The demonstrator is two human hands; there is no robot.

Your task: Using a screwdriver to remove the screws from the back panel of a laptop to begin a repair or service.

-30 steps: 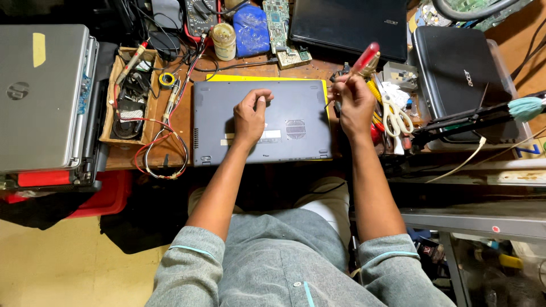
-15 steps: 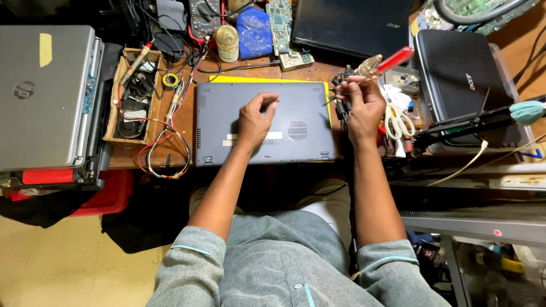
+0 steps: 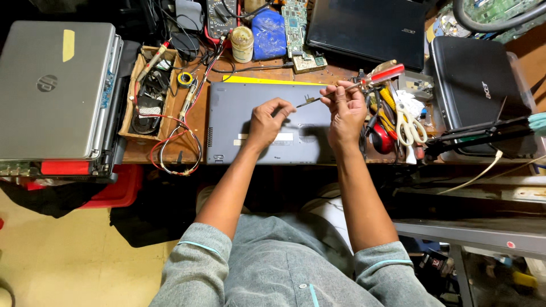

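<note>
A grey laptop (image 3: 267, 122) lies base-up under both hands, exposing its underside. The right hand (image 3: 344, 108) grips a red-handled screwdriver (image 3: 364, 79), shaft pointing left; the left hand (image 3: 267, 119), fingers curled, pinches beside the tip, apparently steadying it

A dark grey laptop (image 3: 267, 122) lies underside up in the middle, with a yellow strip along its far edge. The screwdriver (image 3: 378, 75) has a red handle. The scissors (image 3: 408, 126) have cream handles. Far left sits a silver laptop (image 3: 54, 88).
</note>
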